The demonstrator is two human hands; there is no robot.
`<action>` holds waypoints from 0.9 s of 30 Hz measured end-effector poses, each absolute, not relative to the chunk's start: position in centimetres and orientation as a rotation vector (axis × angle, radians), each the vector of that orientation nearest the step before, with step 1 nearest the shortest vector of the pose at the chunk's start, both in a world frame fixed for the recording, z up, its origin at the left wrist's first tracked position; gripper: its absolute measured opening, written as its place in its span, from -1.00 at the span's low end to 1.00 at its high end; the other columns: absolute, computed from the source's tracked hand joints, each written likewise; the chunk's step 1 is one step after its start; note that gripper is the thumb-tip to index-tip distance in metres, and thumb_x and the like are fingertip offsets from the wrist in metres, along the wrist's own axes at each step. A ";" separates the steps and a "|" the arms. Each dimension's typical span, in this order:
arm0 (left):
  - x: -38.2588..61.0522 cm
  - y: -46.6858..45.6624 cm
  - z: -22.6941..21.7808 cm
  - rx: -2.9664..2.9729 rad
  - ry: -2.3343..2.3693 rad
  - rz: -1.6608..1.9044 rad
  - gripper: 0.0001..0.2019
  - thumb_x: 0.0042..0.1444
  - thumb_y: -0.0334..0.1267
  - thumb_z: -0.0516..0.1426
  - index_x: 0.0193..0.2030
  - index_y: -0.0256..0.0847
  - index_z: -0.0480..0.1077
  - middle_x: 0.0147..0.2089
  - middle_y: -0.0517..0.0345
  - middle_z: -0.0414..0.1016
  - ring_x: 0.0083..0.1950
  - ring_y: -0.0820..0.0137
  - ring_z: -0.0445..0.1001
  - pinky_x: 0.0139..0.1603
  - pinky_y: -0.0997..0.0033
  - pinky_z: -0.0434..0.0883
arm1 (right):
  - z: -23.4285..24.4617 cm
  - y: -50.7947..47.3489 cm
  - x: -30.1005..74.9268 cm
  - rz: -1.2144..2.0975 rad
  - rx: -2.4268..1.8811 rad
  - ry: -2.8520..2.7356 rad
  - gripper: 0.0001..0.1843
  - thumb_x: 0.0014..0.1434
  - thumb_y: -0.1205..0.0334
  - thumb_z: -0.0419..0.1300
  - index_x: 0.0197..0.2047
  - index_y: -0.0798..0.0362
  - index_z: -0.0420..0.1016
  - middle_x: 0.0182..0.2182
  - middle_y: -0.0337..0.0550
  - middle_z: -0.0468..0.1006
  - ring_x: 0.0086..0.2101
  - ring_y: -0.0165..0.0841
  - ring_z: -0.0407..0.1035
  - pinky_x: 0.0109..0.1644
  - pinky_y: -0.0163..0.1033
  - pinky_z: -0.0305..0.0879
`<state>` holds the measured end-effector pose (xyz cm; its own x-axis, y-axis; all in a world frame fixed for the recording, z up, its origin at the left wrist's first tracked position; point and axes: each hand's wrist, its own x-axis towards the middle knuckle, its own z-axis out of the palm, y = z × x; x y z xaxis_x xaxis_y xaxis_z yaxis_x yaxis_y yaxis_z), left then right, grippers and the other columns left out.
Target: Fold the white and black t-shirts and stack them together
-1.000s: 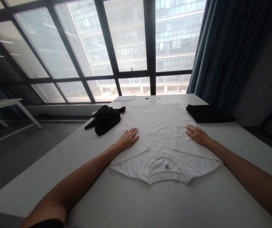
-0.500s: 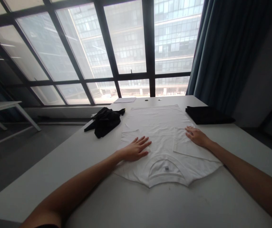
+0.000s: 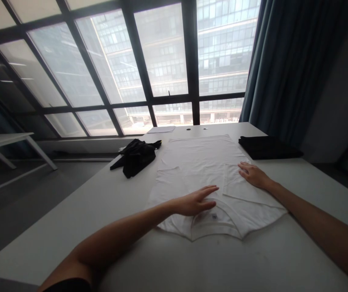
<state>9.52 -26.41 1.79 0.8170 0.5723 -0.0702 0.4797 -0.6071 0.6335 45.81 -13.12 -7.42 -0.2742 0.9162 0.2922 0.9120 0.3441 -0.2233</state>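
Note:
A white T-shirt (image 3: pixel 198 166) lies flat on the white table (image 3: pixel 168 259), collar toward me, both sleeves folded inward. My left hand (image 3: pixel 196 200) rests on the shirt just above the collar, fingers stretched out flat and pointing right. My right hand (image 3: pixel 253 174) lies flat and open on the folded right side of the shirt. Neither hand grips anything.
A crumpled black garment (image 3: pixel 136 156) lies left of the shirt. A folded black garment (image 3: pixel 267 147) sits at the right rear. A sheet of paper (image 3: pixel 162 129) lies at the far edge by the window. Dark curtain (image 3: pixel 286 69) on the right; another table (image 3: pixel 6 140) stands far left.
My left hand slid across the shirt from its left edge toward the middle near the collar. My right hand stayed in place.

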 end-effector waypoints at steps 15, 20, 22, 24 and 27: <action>22.9 -25.5 -2.6 2.886 0.518 0.281 -0.36 0.44 0.11 -0.10 0.48 -0.27 0.06 0.52 -0.11 0.03 0.54 0.09 -0.04 0.49 0.00 -0.02 | -7.0 -13.2 45.2 0.074 -1.614 -2.199 -0.47 0.36 0.08 0.03 0.30 0.10 0.41 0.34 0.11 0.29 0.35 -0.14 0.13 0.42 0.01 0.01; 22.2 -25.5 -2.6 2.856 0.503 0.274 -0.37 0.45 0.10 -0.11 0.49 -0.24 0.05 0.53 -0.07 0.00 0.55 0.11 -0.09 0.50 0.01 -0.05 | -5.3 -13.5 45.3 0.001 -1.581 -1.983 -0.52 0.33 0.16 0.02 0.26 0.03 0.44 0.34 0.06 0.31 0.36 -0.07 0.10 0.42 0.30 -0.15; 22.4 -25.4 -2.7 2.857 0.502 0.277 -0.37 0.45 0.10 -0.11 0.49 -0.24 0.05 0.53 -0.08 0.00 0.55 0.12 -0.09 0.50 0.01 -0.05 | -4.5 -14.0 44.9 -0.068 -1.481 -1.982 -0.51 0.35 0.16 0.00 0.28 0.04 0.42 0.35 0.07 0.30 0.36 -0.09 0.09 0.42 0.28 -0.13; 22.6 -25.3 -2.8 2.866 0.499 0.286 -0.38 0.44 0.09 -0.10 0.49 -0.24 0.07 0.53 -0.08 0.01 0.55 0.11 -0.08 0.50 0.01 -0.06 | -4.3 -14.7 44.0 -0.064 -1.383 -2.093 -0.48 0.37 0.12 -0.02 0.32 0.05 0.37 0.37 0.08 0.26 0.38 -0.11 0.04 0.42 0.20 -0.08; 22.8 -25.3 -2.8 2.880 0.506 0.309 -0.40 0.43 0.07 -0.07 0.46 -0.24 0.11 0.50 -0.10 0.08 0.53 0.13 0.00 0.49 0.04 -0.04 | -4.8 -15.5 42.7 0.056 -1.343 -2.339 -0.47 0.40 0.09 -0.04 0.37 0.02 0.31 0.41 0.07 0.16 0.41 -0.11 -0.03 0.41 0.19 -0.06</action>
<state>22.75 -25.35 -2.77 0.9196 0.3544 0.1696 0.3124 -0.9213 0.2316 42.66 -15.53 -4.77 -0.4317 0.8301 0.3528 0.8125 0.5278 -0.2476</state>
